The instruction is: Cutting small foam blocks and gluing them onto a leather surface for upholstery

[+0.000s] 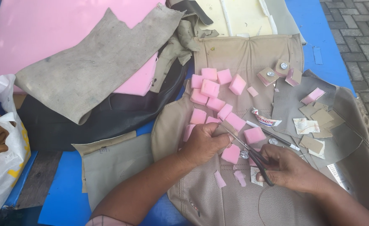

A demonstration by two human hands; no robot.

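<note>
My left hand (pixel 202 144) pinches a small pink foam piece (pixel 213 121) on a beige leather cover (pixel 218 184). My right hand (pixel 288 166) grips black-handled scissors (pixel 251 151), whose blades reach up to the foam held by my left hand. Several pink foam squares (pixel 211 88) lie in a cluster above my hands, and another foam square (pixel 231 153) rests between my hands. Pink foam scraps (pixel 220 179) lie just below.
A glue tube (pixel 266 119), a pen (pixel 276 138) and beige leather patches (pixel 318 119) lie at the right. Foam pieces with metal buttons (pixel 276 72) sit farther back. A big pink foam sheet (pixel 46 29), grey suede (pixel 92 67) and a white bag (pixel 0 159) lie left.
</note>
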